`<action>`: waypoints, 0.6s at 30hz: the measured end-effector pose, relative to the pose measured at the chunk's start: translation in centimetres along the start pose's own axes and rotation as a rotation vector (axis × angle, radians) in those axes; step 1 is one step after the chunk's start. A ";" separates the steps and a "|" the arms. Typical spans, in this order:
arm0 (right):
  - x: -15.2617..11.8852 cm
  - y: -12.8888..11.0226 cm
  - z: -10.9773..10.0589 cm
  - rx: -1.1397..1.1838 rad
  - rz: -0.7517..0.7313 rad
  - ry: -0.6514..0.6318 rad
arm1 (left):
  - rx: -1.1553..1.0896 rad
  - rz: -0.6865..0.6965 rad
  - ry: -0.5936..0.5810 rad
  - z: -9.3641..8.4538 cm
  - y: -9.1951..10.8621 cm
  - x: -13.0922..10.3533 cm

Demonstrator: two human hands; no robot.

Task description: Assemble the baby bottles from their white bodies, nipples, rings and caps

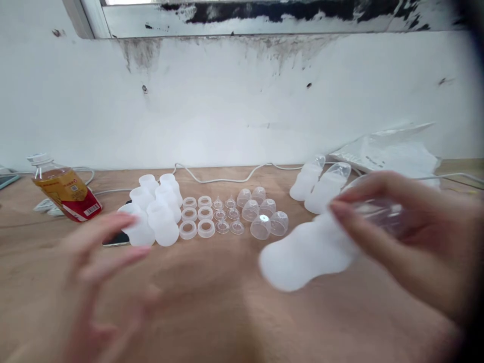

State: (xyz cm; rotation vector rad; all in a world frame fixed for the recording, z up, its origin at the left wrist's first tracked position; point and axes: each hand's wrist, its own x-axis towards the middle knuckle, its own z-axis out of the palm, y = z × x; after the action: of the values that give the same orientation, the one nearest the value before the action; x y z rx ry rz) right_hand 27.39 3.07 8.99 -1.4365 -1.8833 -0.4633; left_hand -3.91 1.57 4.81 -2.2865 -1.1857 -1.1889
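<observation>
My right hand grips a white baby bottle by its upper end, tilted above the table, and its clear cap shows partly behind my fingers. My left hand is blurred, fingers apart and holding nothing, close in front of several white bottle bodies. To the right of those stand rows of clear collar rings, then silicone nipples, then clear dome caps. Two capped baby bottles stand farther back, behind my right hand.
A drink bottle with a red and yellow label is at the left. A dark flat object lies partly under the bottle bodies. A white cable runs along the wall. A plastic bag lies at the back right.
</observation>
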 end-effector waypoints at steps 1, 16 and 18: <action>-0.1 -1.7 0.4 0.196 -0.035 -0.032 | -0.020 0.023 -0.119 0.8 2.0 0.5; -1.0 -3.5 6.6 0.485 -0.293 -0.965 | -0.073 0.259 -0.893 6.7 3.2 3.2; -1.2 -3.4 7.1 0.516 -0.335 -0.921 | -0.044 0.279 -0.906 6.5 3.2 3.4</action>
State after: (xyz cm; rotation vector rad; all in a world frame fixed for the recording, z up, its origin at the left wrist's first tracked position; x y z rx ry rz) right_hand 22.05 5.80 3.71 -1.0346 -2.6985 0.6312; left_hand 3.16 5.20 3.84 -2.9904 -1.0035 -0.0288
